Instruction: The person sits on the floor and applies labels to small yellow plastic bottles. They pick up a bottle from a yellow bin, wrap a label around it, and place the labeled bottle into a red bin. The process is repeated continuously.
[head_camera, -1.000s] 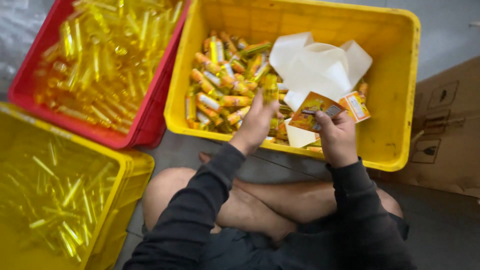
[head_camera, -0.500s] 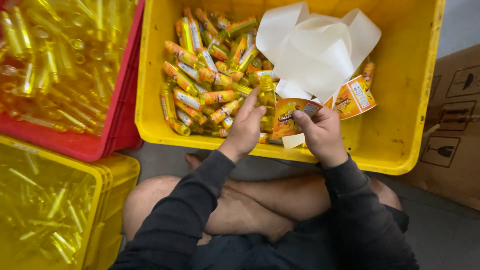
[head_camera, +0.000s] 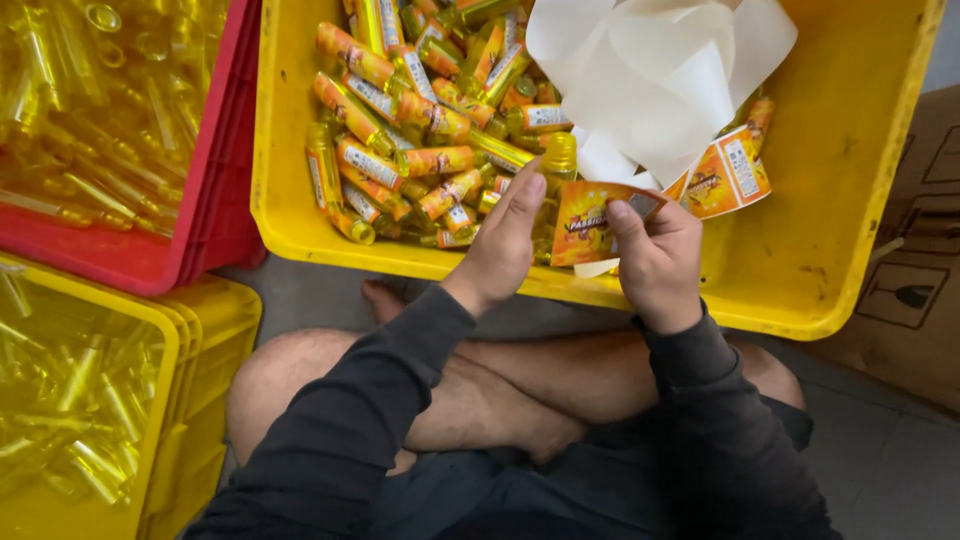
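The big yellow crate (head_camera: 830, 250) fills more of the view than half a second ago, the head having leaned closer. Just ahead of both hands lies its heap of labelled yellow bottles (head_camera: 420, 130); beyond the right hand, white backing paper (head_camera: 650, 70). The left hand (head_camera: 500, 245) now steadies an upright bare bottle (head_camera: 557, 165), fingers closed around it. The right hand (head_camera: 655, 260) pinches an orange label (head_camera: 590, 222) beside it, touching, so labelling looks underway.
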